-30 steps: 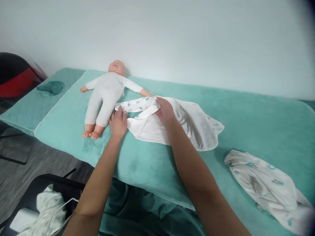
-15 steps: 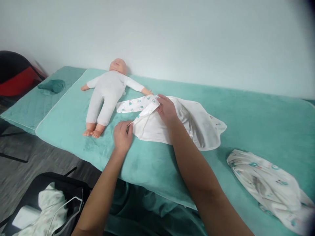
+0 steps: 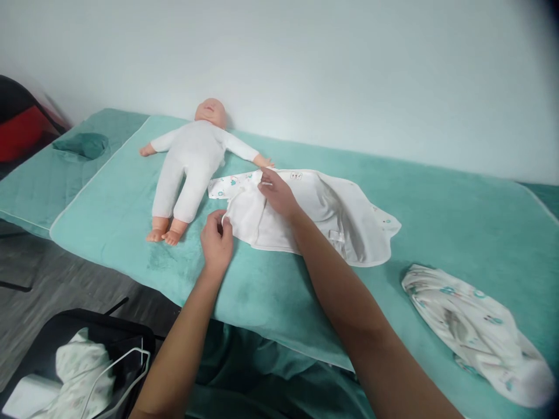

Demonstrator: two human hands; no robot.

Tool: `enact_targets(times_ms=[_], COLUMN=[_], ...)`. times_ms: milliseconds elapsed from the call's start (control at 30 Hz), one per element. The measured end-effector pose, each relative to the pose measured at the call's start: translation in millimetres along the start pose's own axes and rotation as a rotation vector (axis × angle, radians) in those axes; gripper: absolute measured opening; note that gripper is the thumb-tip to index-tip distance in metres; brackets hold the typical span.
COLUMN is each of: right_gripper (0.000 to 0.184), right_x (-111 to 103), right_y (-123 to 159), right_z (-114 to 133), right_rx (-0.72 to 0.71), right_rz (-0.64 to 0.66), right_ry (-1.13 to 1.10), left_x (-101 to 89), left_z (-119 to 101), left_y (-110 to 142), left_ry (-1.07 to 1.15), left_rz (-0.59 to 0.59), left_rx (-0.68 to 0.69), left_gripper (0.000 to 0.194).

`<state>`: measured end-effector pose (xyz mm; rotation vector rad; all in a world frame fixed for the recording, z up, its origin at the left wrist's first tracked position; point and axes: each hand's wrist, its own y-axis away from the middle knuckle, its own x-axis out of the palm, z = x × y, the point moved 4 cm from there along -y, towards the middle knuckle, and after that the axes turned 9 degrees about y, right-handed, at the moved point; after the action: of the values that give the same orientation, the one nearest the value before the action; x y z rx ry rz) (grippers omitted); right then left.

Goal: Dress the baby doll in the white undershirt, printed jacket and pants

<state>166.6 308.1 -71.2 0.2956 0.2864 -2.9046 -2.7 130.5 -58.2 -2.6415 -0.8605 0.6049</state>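
Observation:
A white baby shirt (image 3: 301,201) lies spread open on the bed, its plain inner side up and one printed sleeve pointing left. My left hand (image 3: 217,235) pinches the garment's edge at the lower left. Higher up, my right hand (image 3: 277,192) has its fingers closed on the fabric near the sleeve and collar. A baby doll (image 3: 192,157) in a white body lies on its back to the left, one hand close to the shirt's top edge.
A bunched printed garment (image 3: 471,331) lies at the right on the green bed cover (image 3: 437,221). Below left, a black chair (image 3: 126,326) holds a patterned cloth (image 3: 82,372), a white box (image 3: 30,398) and a white cable. A wall (image 3: 349,75) runs behind.
The front flap near the sleeve has been turned over to the left, so its plain inner side shows. My right hand moved left with it; my left hand stays at the edge.

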Motion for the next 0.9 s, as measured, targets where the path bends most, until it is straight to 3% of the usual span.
enact_targets(times_ms=[233,400,500,600,733,833,900], right_gripper=[0.037,0.043,0.028,0.014,0.023,0.027,0.03], right_x=[-7,-5,-9,-23,-66,-126,-171], right_y=[9,14,12,17,35,52,65], right_z=[12,23,16,12,16,15,9], right_rx=[0.116,0.041,0.025,-0.033,-0.115,-0.13,-0.055], right_rz=[0.057,0.204,0.071,-0.16,-0.309,-0.452,-0.594], right_ry=[-0.175,-0.33,-0.221,-0.03,0.215,0.478,0.698], left_x=[0.5,0.5,-0.2,4.3,13.7,24.0,35.9], left_z=[1,0,-10,-19,-25,-32,-40], left_y=[0,1,5,12,21,33,46], left_ry=[-0.017,-0.052,-0.179,-0.273,-0.307,-0.352,-0.356], left_rz=[0.021,-0.007,-0.04,0.046,0.265,0.398,0.47], left_rx=[0.02,0.087,0.269,0.445,0.6,0.668,0.704], left_gripper=[0.019,0.019,0.028,0.033,0.031,0.03,0.029])
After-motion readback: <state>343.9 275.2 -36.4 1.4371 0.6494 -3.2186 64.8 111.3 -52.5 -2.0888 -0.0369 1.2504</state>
